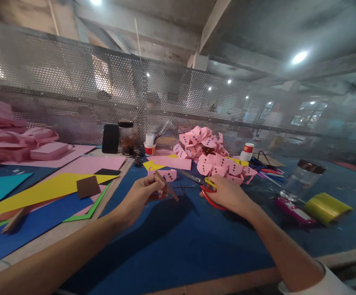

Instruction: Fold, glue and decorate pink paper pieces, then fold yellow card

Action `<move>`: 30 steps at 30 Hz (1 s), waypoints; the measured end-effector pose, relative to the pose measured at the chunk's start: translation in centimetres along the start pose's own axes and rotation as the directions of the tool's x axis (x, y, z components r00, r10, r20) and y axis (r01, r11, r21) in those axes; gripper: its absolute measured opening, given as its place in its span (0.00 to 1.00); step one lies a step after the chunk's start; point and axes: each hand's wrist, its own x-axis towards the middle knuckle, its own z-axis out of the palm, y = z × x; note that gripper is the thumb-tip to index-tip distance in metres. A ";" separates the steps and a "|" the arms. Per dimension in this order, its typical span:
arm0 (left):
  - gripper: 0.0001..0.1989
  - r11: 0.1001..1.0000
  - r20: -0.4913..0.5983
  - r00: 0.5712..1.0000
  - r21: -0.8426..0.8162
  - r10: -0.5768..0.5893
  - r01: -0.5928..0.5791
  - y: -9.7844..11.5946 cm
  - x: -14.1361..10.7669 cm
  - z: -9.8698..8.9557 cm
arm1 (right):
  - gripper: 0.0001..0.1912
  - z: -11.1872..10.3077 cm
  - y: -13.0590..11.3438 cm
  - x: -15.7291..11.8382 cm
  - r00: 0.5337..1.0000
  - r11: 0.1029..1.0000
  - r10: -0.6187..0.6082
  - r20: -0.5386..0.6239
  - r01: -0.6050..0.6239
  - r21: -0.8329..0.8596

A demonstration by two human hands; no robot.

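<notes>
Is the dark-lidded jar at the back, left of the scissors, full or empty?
Partly full: the jar shows brown contents low down, with a clearer wall above them, beneath the dark lid.

Light overall dim, from above. Ceiling lamp (300, 57), upper right, burnt out to white with a halo; windows (309, 114) at right rear glow pale. Broad soft shadow below the left hand (150, 188), across the blue mat (178, 250). Wide-angle stretch at the sides: clear jar (302, 180) slants outward. Mesh screen (178, 90) smeared, hazy toward right.
</notes>
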 end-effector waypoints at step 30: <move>0.09 0.994 0.095 0.991 0.060 -0.095 0.089 -1.0 -0.3 0.7 | 0.23 0.8 4.2 7.7 0.877 0.962 -0.268 0.399 0.265 0.062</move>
